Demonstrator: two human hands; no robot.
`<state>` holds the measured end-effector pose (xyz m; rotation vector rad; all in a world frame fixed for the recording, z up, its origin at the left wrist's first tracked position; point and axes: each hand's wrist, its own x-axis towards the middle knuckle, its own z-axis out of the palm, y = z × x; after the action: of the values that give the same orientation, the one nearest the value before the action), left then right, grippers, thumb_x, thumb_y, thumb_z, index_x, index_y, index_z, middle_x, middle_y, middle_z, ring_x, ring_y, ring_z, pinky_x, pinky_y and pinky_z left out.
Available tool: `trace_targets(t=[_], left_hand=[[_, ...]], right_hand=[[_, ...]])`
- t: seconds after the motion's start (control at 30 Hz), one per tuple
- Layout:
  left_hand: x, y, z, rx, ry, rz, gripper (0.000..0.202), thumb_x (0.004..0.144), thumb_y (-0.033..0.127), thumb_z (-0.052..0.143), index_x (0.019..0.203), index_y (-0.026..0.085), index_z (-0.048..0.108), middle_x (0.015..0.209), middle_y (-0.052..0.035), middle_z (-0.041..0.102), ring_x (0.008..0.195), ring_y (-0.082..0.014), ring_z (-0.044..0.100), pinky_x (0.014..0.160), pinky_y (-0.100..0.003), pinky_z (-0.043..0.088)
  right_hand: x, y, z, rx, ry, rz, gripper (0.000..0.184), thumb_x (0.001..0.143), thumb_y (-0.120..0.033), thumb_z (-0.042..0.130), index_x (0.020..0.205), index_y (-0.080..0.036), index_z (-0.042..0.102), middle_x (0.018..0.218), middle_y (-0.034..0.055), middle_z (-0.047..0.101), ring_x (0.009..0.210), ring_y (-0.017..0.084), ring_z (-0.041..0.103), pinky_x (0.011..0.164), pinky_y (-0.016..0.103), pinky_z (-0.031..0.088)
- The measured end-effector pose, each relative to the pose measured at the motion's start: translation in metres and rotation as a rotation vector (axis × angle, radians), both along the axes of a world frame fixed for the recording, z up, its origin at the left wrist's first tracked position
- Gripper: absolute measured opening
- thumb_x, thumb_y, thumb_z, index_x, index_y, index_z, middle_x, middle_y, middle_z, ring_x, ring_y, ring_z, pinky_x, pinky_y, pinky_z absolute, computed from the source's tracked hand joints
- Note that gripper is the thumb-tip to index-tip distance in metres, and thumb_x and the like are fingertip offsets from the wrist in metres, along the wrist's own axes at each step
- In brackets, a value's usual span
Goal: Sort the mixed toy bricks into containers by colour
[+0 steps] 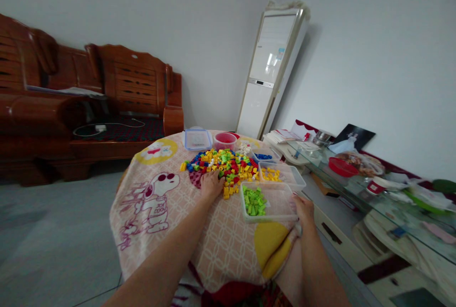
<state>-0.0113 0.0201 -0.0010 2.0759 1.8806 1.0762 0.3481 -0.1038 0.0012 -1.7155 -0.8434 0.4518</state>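
Note:
A heap of mixed toy building bricks (235, 167) in yellow, red, blue, green and white lies loose on the cloth-covered table. My left hand (213, 184) is at the near-left edge of the heap, its fingers bent and closed among the bricks; what they hold is hidden. My right hand (304, 208) grips the right end of a clear plastic box (281, 205), with light green bricks (254, 201) gathered in its left part. Just behind stands another clear box (295, 177) with yellow bricks (270, 174). A third box (274, 155) contains blue bricks (262, 156).
A blue-rimmed lid or box (197, 139) and a round pink-red tub (225, 141) stand at the table's back. A glass-topped cabinet (342, 188) with a red bowl (342, 167) runs along the right. A wooden sofa (131, 84) is at back left.

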Motion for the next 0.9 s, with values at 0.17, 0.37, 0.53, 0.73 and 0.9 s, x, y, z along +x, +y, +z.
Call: trace_targets(t=[0.17, 0.37, 0.53, 0.73, 0.9], left_hand=[[-0.007, 0.006, -0.009, 0.054, -0.158, -0.038, 0.03, 0.079, 0.014, 0.06, 0.106, 0.018, 0.072, 0.109, -0.0101, 0.074, 0.103, -0.0243, 0.066, 0.096, -0.038, 0.048], [-0.011, 0.005, -0.01, 0.122, -0.281, -0.036, 0.026, 0.08, 0.013, 0.057, 0.098, 0.021, 0.074, 0.098, -0.0076, 0.076, 0.092, -0.0241, 0.068, 0.087, -0.041, 0.052], [0.0, -0.008, -0.002, 0.226, -0.311, -0.123, 0.023, 0.086, 0.02, 0.056, 0.099, 0.021, 0.075, 0.1, -0.0079, 0.075, 0.097, -0.0239, 0.067, 0.092, -0.04, 0.052], [0.035, -0.044, 0.004, 0.302, -0.372, -0.464, 0.025, 0.093, 0.025, 0.051, 0.104, 0.022, 0.074, 0.1, -0.0078, 0.074, 0.097, -0.0206, 0.066, 0.091, -0.037, 0.053], [0.057, -0.066, 0.002, 0.335, -0.378, -0.656, 0.027, 0.097, 0.026, 0.048, 0.105, 0.02, 0.074, 0.1, -0.0083, 0.073, 0.096, -0.019, 0.065, 0.089, -0.035, 0.053]], right_hand=[[0.002, 0.001, -0.002, -0.001, -0.004, 0.005, 0.037, 0.06, -0.054, 0.061, 0.063, -0.019, 0.071, 0.056, 0.0051, 0.068, 0.056, 0.023, 0.066, 0.052, 0.031, 0.052], [0.001, 0.001, -0.002, 0.008, -0.001, 0.0, 0.038, 0.058, -0.054, 0.062, 0.064, -0.018, 0.071, 0.057, 0.0063, 0.069, 0.056, 0.025, 0.066, 0.051, 0.032, 0.053], [0.002, 0.001, -0.003, 0.013, -0.011, 0.007, 0.039, 0.059, -0.054, 0.062, 0.066, -0.017, 0.072, 0.057, 0.0059, 0.069, 0.056, 0.023, 0.066, 0.053, 0.031, 0.053], [0.003, 0.001, -0.003, 0.001, -0.018, 0.008, 0.04, 0.06, -0.055, 0.061, 0.066, -0.018, 0.072, 0.058, 0.0063, 0.07, 0.056, 0.024, 0.066, 0.051, 0.031, 0.052], [0.003, 0.001, -0.003, 0.001, -0.014, 0.003, 0.041, 0.059, -0.055, 0.061, 0.067, -0.017, 0.072, 0.059, 0.007, 0.07, 0.057, 0.024, 0.067, 0.053, 0.032, 0.053]])
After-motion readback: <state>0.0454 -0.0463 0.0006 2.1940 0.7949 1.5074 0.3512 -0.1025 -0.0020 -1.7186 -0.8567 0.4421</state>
